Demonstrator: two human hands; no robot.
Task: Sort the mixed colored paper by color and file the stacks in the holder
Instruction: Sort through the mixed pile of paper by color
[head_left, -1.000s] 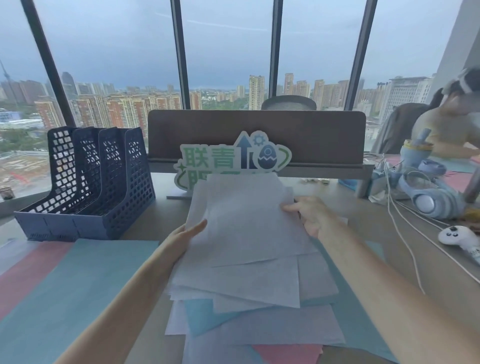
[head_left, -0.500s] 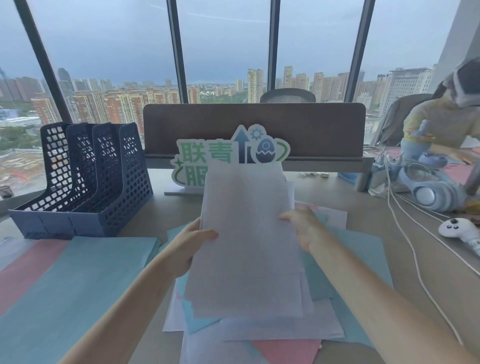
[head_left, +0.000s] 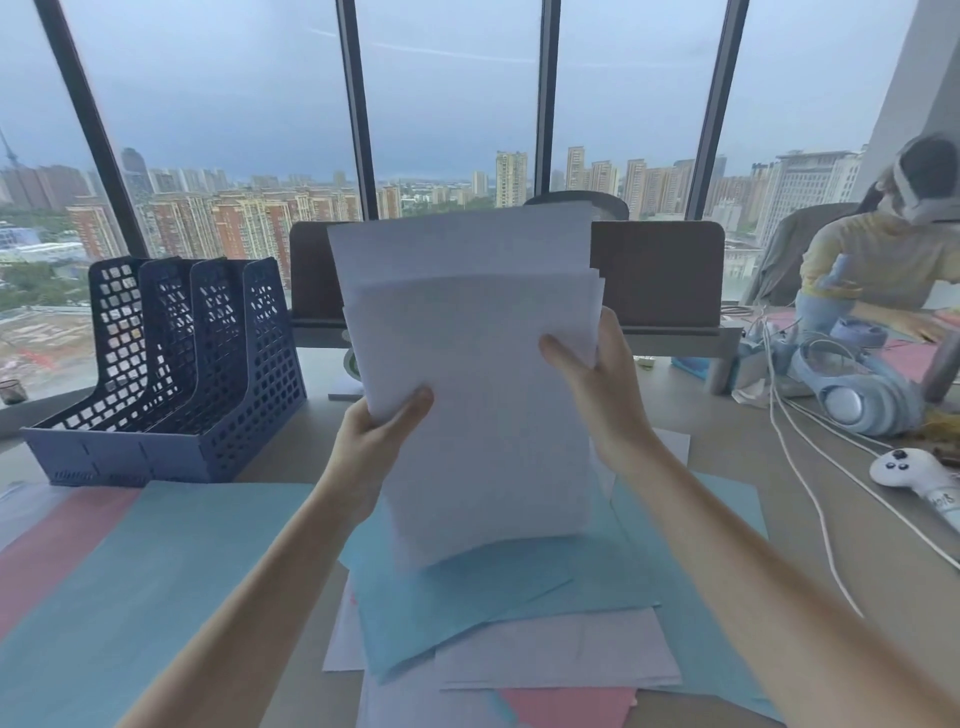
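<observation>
Above the desk, centre: a stack of white paper (head_left: 483, 395) held upright in both hands, its lower edge clear of the loose sheets beneath.
Left hand (head_left: 376, 436): grips the stack's left edge, thumb lying across the front.
Right hand (head_left: 597, 384): grips the right edge higher up, thumb on the front, fingers behind.
Mixed pile (head_left: 519, 623): blue, white and pink sheets lying overlapped on the desk (head_left: 883, 561) under the stack.
Sorted sheets (head_left: 130, 571): blue over pink, flat at the left.
Holder (head_left: 171, 374): dark blue mesh file rack, far left, well apart from the stack.
Right margin: headphones (head_left: 857, 400), white controller (head_left: 909, 470).
</observation>
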